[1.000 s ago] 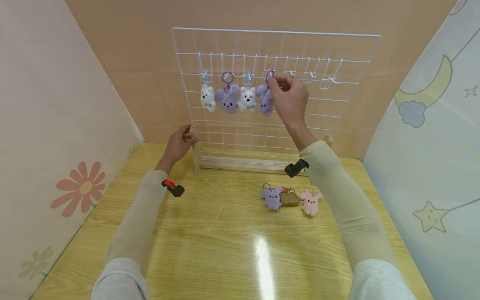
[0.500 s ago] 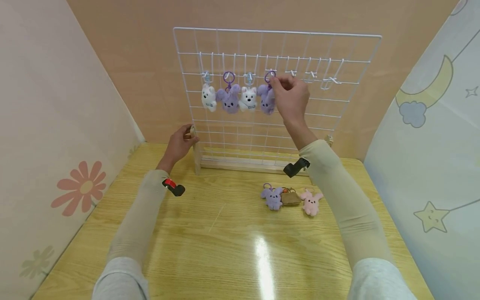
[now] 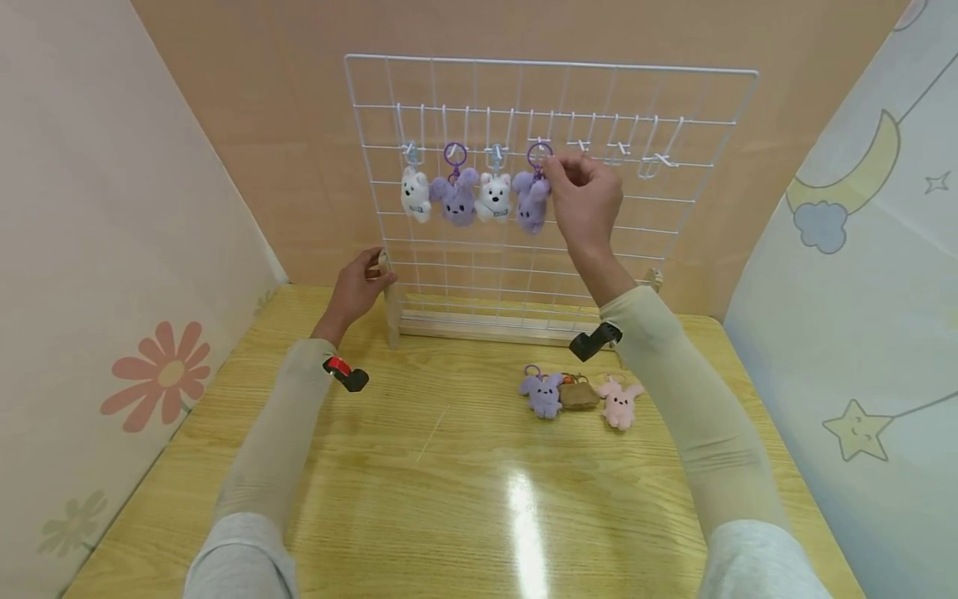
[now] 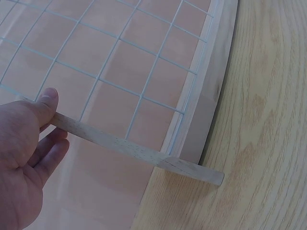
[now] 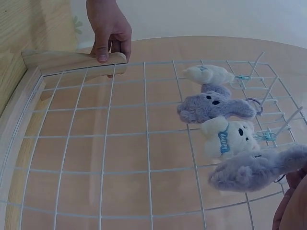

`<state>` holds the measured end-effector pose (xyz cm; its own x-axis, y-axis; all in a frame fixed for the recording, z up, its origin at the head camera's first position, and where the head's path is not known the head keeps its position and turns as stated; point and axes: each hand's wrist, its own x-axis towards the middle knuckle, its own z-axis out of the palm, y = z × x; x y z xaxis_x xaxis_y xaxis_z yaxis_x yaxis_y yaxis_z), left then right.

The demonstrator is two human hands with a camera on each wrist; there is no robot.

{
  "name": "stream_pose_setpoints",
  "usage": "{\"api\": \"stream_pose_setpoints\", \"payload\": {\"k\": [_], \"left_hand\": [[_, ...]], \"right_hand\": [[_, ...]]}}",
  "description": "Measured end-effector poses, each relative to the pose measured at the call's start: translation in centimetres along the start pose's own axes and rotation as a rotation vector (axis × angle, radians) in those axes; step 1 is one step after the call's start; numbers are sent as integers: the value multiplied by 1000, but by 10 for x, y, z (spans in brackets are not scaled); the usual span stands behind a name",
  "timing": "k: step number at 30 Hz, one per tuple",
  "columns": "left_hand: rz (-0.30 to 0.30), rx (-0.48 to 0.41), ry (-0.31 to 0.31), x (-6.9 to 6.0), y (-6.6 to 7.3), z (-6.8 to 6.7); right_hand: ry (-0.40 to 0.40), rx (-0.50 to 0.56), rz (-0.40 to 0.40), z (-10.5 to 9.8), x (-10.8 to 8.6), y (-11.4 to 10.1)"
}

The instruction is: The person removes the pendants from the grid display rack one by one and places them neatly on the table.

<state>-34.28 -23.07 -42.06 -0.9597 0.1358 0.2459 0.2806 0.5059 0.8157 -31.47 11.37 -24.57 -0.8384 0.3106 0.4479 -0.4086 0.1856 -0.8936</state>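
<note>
My left hand grips the wooden end post of a white wire grid rack, thumb on one side and fingers on the other. At the rack's middle, my right hand pinches at the right edge of a purple ring on a purple plush keychain. That ring is at a white hook. To its left hang a white plush keychain, a purple plush keychain and another white plush keychain. In the right wrist view the right fingertips are partly hidden behind the nearest purple plush.
Several white hooks line the rack to the right of my right hand. On the wooden table lie a purple plush keychain, a brown item with a ring, and a pink plush keychain.
My right hand has shifted slightly to the right, and the purple ring beside its fingertips shows rounder and fuller. The left hand stays on the post.
</note>
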Motion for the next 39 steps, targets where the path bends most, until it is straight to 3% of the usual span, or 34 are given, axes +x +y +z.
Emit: {"api": "stream_pose_setpoints", "payload": {"k": [20,28,33,39], "left_hand": [[6,20,10,2,-3,1],[2,19,6,1,-2,1],[-6,23,5,1,-2,2],[-7,15,15,1,0,3]], "right_hand": [[-1,36,-98,-13,-10,-9],[-39,70,-175,-25,-30,-27],[-77,99,-232,-30,-24,-8],[-89,33,-165,-35,-24,13]]}}
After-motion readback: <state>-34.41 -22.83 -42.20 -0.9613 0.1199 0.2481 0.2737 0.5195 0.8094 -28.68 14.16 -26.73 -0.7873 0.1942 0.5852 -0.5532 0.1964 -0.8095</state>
